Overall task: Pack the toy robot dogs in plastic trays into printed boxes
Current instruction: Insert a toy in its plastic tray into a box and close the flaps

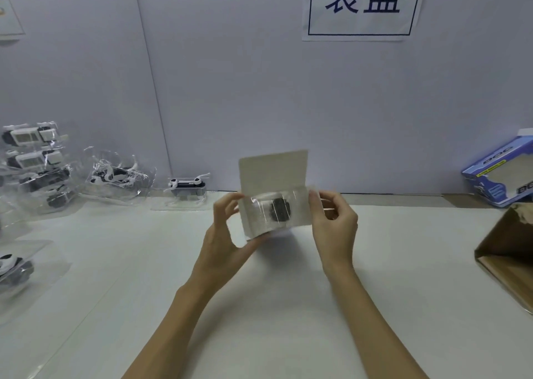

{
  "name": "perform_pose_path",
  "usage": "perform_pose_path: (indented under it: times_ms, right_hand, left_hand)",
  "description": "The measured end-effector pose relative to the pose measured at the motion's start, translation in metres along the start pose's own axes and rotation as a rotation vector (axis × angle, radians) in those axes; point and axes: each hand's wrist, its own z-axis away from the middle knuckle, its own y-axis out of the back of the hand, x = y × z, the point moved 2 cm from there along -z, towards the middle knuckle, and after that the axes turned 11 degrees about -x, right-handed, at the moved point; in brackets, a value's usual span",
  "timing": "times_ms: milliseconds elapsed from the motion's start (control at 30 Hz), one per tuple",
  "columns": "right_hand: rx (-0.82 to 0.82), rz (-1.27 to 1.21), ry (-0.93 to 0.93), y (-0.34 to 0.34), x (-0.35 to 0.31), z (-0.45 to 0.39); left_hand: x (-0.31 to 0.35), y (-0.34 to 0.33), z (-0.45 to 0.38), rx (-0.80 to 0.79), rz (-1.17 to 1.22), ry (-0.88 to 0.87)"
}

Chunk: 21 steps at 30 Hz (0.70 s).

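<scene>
So the left hand (227,234) and right hand (331,220) both grip a box (274,205) held above the table (274,306), tray-packed dog inside, flap up. Probably next: tuck the flap closed. More trayed dogs (115,176) wait far left.

Two bare forearms reached up from the bottom edge of the head view, with no sleeve, glove, watch or band visible on either one. The left hand (227,235) and the right hand (336,220) were slender, with long fingers. Their nails looked short and plain, though blur hid finer detail.
</scene>
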Motion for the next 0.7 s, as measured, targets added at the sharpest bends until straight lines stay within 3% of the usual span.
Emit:
perform_pose_path:
  times_ms: [167,300,533,700]
  right_hand:
    - [-0.244,0.053,0.2,-0.015,-0.025,0.014]
    - [-0.493,-0.078,0.175,-0.028,-0.023,0.021]
    - [-0.475,0.006,0.194,-0.028,-0.011,0.021]
    - [-0.392,-0.005,0.123,-0.021,-0.015,0.016]
  left_hand:
    - [0.012,0.006,-0.005,0.169,0.422,0.06]
    - [0.019,0.012,-0.007,0.188,0.656,0.143]
    - [0.021,0.007,-0.006,0.035,0.561,0.222]
    - [0.025,0.005,-0.006,0.013,0.415,0.252]
